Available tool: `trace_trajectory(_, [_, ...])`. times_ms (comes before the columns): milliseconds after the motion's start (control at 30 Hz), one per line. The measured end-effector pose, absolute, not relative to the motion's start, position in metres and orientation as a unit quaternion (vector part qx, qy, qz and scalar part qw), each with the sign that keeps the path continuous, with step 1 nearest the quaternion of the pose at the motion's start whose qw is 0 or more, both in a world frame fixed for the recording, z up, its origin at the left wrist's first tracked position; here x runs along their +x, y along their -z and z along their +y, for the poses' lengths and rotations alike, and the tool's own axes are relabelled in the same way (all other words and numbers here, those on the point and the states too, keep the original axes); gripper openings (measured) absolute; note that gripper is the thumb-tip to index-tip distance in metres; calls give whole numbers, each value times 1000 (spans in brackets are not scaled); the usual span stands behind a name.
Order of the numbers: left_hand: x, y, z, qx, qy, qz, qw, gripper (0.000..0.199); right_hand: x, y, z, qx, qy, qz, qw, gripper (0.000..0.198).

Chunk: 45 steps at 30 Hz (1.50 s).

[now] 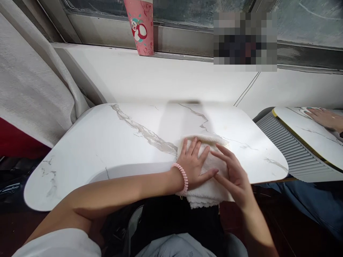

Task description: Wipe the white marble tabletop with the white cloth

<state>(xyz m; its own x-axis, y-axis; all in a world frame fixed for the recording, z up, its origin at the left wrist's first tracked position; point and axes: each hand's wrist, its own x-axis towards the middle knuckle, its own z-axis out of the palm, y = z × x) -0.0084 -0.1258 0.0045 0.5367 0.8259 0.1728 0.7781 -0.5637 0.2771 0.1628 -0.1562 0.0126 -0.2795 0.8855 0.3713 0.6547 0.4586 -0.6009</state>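
A white cloth lies at the front edge of the white marbled table, partly hanging over it. Flat on the cloth rests my left hand, its fingers spread, with a pink coiled band around the wrist. Close by on the right, my right hand hovers at the cloth's right side, fingers apart and slightly bent. Its index finger and thumb point toward the left hand. Whether its fingertips touch the cloth I cannot tell.
On the window ledge stands a pink paper cup. A grey curtain hangs at the left. At the right, another person's hand presses a cloth on a second marbled table with a ribbed side.
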Motion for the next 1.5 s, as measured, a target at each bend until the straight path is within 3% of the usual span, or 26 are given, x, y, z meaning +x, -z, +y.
trace_trajectory(167, [-9,-4,-125,871,-141,464,85,80,183,-23,-148,-518,-203,-748,364,35])
trace_trajectory(367, [-15,-4,-125,881,-116,453,77,78,157,-2,-146,-508,-79,-830,218,52])
trace_trajectory(833, [-46,-9,-70,852,-37,511,104,82,125,3,-82,-506,-63,-852,120,56])
trace_trajectory(1500, [-85,2,81,825,-116,550,64,61,71,7,75,-530,-89,-822,191,51])
